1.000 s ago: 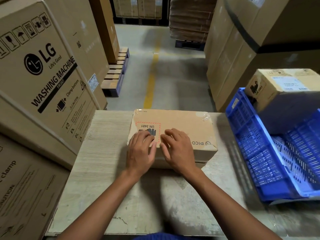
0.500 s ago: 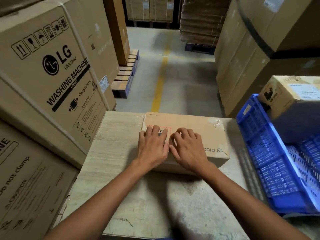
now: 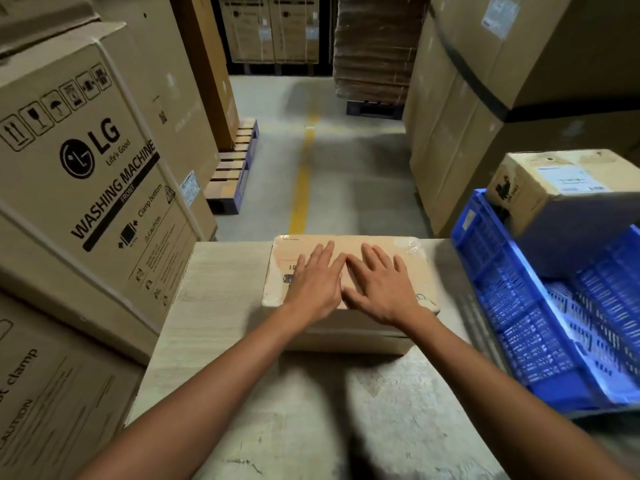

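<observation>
Pressing flat brown cardboard box (image 3: 417, 271) on worktop (image 3: 221, 299)
Left hand (image 3: 313, 284), right hand (image 3: 382, 291) lie open-palmed; next, probably grip its 2 ends

The left hand (image 3: 313, 284) and the right hand (image 3: 382, 289) are bare. The two forearms (image 3: 221, 372) are uncovered too, as far as they are visible.

A taped cardboard box (image 3: 353, 332) is set on a pale table (image 3: 214, 278). L hand (image 3: 317, 282) and R hand (image 3: 381, 289) are laid flat on its top, side by side, fingers straight, thumbs just about touching. A blue crate (image 3: 519, 306) is seen tilted at the table's R side, w/ a labelled carton (image 3: 561, 188) resting in it. An LG washing-machine carton (image 3: 86, 174) is stacked at L. Beyond, a yellow floor line (image 3: 301, 188) is seen, w/ a pallet (image 3: 235, 168) to its L.
</observation>
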Demonstrator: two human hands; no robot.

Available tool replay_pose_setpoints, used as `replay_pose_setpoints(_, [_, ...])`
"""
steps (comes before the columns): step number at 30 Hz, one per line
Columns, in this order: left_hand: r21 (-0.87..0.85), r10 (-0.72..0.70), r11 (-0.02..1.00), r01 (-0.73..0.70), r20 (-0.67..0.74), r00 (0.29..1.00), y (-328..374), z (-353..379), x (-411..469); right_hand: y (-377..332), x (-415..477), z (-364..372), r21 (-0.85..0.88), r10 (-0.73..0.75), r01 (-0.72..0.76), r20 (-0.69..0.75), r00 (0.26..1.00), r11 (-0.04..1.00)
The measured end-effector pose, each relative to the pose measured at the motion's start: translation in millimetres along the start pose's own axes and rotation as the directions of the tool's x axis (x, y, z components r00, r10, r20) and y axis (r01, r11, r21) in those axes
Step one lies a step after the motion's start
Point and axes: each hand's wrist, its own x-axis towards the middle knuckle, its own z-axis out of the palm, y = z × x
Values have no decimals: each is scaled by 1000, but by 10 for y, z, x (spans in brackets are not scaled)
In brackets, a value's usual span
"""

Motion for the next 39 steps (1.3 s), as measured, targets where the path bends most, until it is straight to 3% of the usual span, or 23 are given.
replay_pose_setpoints(5, [-14, 8, 1000, -8, -54, 998, -19, 96, 55, 48, -11, 77, -21, 3, -2, 15, 1000, 1000])
replay_pose_setpoints(7, [-67, 38, 997, -46, -126, 991, -32, 84, 53, 79, 26, 38, -13, -6, 5, -40, 999, 1000])
replay_pose_setpoints(11, [60, 307, 946, -319, -484, 819, -104, 249, -111, 66, -127, 169, 32, -27, 42, -373, 927, 999])
replay_pose_setpoints(13, [59, 303, 946, -320, -513, 803, -103, 277, -118, 53, -171, 246, 41, -31, 55, -448, 894, 998])
replay_pose_setpoints(16, [25, 278, 951, -308, -507, 816, -82, 214, -29, 80, -76, 199, 49, -15, 40, -430, 902, 998])
replay_pose_setpoints(19, [85, 422, 886, -455, -555, 717, -146, 235, -83, 121, -115, 235, 61, -60, 99, -458, 887, 993])
replay_pose_setpoints(22, [189, 553, 814, -549, -541, 634, -205, 300, -169, 164, -365, 431, 53, -112, 182, -614, 782, 982])
replay_pose_setpoints(24, [197, 581, 796, -572, -513, 632, -209, 327, -143, 155, -448, 519, 79, -91, 192, -669, 738, 978])
replay_pose_setpoints(27, [154, 603, 778, -609, -455, 655, -218, 279, -83, 143, -400, 467, 130, -74, 198, -628, 775, 972])
replay_pose_setpoints(29, [107, 601, 783, -613, -388, 699, -167, 208, -57, 146, -404, 414, 147, 9, 93, -575, 818, 985])
replay_pose_setpoints(32, [92, 587, 807, -583, -236, 775, 19, 182, -5, 213, -503, 449, 133, 227, -184, -554, 801, 974])
replay_pose_setpoints(35, [92, 577, 816, -570, -169, 799, 115, 270, 25, 218, -544, 509, 85, 223, -212, -553, 803, 973])
replay_pose_setpoints(39, [-2, 561, 822, -570, -167, 810, 93, 147, 117, 273, -414, 245, 18, 226, -244, -443, 868, 970])
